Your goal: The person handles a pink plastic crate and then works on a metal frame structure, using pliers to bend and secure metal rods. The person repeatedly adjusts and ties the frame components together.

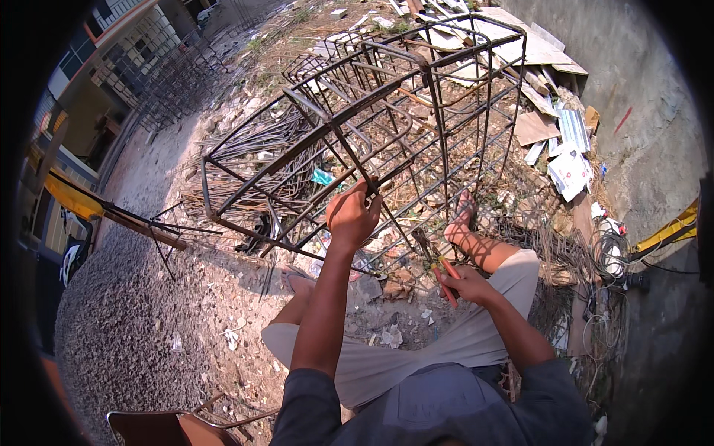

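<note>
A cage of dark steel bars (439, 119), tied together with square hoops, stands in front of me and reaches away to the far right. My left hand (354, 214) is closed round a steel bar (343, 143) at the near side of the cage; its fingertips are partly hidden. Lower and to the right, my right hand (473, 285) grips pincers (449, 281) by their red-orange handles. The metal jaws point up and left, close to the lower bars. Whether the jaws touch a bar, I cannot tell.
Loose rods (253, 167) lie heaped left of the cage, over rubble. Boards and sheets (550, 123) lie along the concrete wall (639, 111) at right. Tangled wire (558, 249) lies beside my right leg. A gravel pile (134, 305) spreads at left; a chair (163, 427) stands near lower left.
</note>
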A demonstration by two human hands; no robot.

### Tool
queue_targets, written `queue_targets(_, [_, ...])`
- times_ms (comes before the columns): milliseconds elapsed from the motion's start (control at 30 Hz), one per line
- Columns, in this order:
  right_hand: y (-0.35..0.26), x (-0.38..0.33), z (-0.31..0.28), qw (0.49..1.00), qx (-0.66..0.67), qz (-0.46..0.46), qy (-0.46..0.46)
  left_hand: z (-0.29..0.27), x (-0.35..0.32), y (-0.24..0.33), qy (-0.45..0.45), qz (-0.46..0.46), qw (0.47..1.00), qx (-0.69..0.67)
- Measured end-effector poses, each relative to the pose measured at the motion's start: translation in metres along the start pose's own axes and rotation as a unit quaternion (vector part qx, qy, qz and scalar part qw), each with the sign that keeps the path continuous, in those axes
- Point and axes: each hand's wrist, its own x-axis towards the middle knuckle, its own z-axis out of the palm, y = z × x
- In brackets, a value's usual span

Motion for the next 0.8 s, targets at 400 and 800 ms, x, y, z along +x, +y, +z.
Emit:
queue_targets(400, [-0.022,0.035,0.028,0.991,-0.07,-0.111,0.007,-0.017,0.001,-0.002,-0.131,0.0,0.991,-0.003])
queue_targets(800, [0.165,0.162,0.006,0.839,-0.52,0.016,-0.157,-0.012,-0.005,-0.033,-0.014,0.126,0.99,0.056])
